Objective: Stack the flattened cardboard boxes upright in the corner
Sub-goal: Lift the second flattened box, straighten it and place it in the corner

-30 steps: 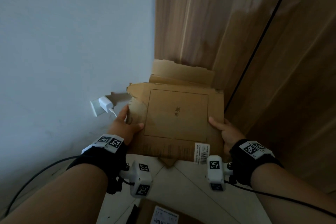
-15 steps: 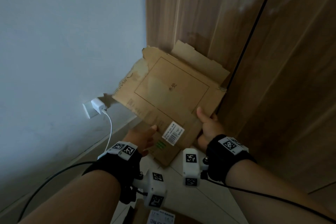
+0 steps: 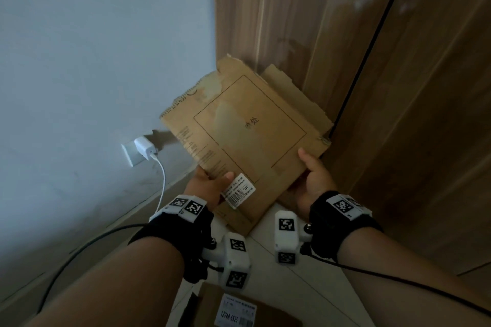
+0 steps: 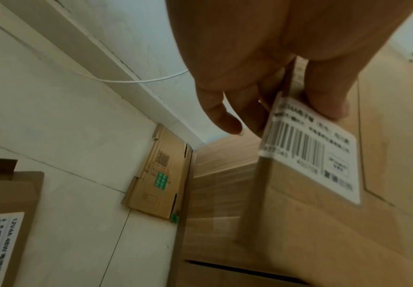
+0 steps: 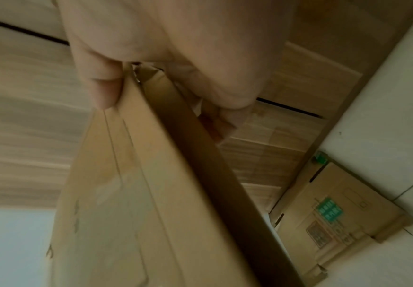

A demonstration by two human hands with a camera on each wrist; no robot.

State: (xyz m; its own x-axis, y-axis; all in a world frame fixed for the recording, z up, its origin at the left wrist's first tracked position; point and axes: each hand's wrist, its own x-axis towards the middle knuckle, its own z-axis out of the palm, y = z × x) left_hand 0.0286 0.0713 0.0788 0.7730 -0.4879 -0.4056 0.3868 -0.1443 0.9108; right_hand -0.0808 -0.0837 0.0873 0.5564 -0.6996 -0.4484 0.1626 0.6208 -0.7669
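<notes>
A flattened brown cardboard box with a white barcode label hangs tilted in the corner, one corner pointing down at the floor. My left hand pinches its lower left edge at the label, thumb on the front and fingers behind. At the lower right edge my right hand grips the box, thumb on the face. Another flattened box with a green sticker sits on the floor at the foot of the wooden panel.
A pale wall on the left meets wooden panels on the right. A white charger sits in a low wall socket, its cable hanging to the floor. One more labelled box lies on the tiles by my arms.
The box has turned clockwise from level to tilted. Both hands have slid from its sides to the lower edges, closer together.
</notes>
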